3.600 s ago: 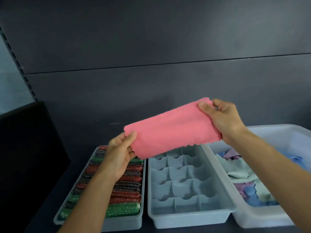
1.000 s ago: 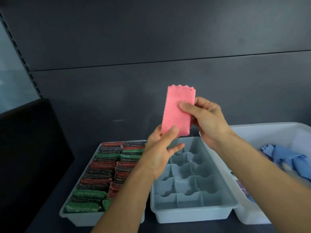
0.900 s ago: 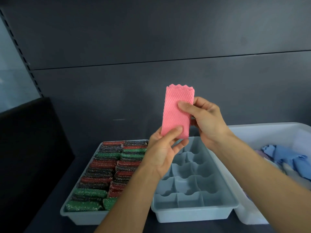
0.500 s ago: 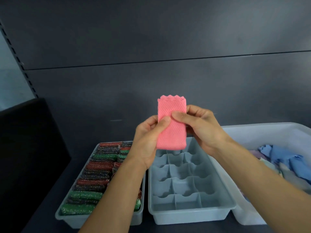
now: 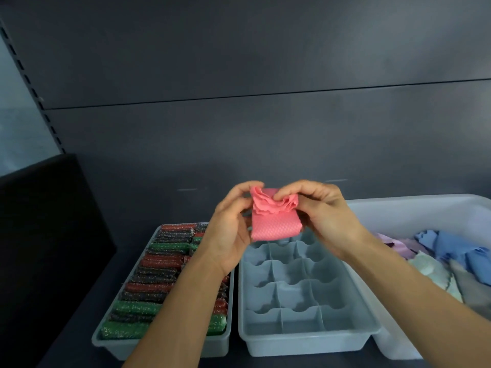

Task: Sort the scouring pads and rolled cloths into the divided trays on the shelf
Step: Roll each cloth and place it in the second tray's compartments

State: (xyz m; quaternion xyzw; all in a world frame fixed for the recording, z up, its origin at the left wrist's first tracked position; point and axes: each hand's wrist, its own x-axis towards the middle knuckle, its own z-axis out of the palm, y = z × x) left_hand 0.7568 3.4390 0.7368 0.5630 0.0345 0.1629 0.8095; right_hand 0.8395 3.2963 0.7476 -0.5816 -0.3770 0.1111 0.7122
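Left tray (image 5: pixel 106 341): packed with rows of green, red and dark scouring pads (image 5: pixel 159 264); no free slot visible.
Left hand (image 5: pixel 228 235): raised above the trays, palm turned inward, fingers curled round the left side of the pink cloth (image 5: pixel 275 224), thumb near its top edge.
Pink cloth, location: held in the air between both hands, over the far end of the divided tray (image 5: pixel 305 341), touching neither tray.
Pink cloth, handling: judged light, soft and limp; the waffle weave should give good purchase. The layered scalloped edges fan open at the top, so the bundle is likely to spring loose unless held across its full thickness.
Recommended hold: pinch both sides of the fold, near the loose edges.
Right hand (image 5: pixel 321 216): fingers bent over the top right, pinching the ruffled layers.
Divided tray: all visible compartments vacant.
White bin (image 5: pixel 414 208): holds loose cloths (image 5: pixel 451 251), unrolled.
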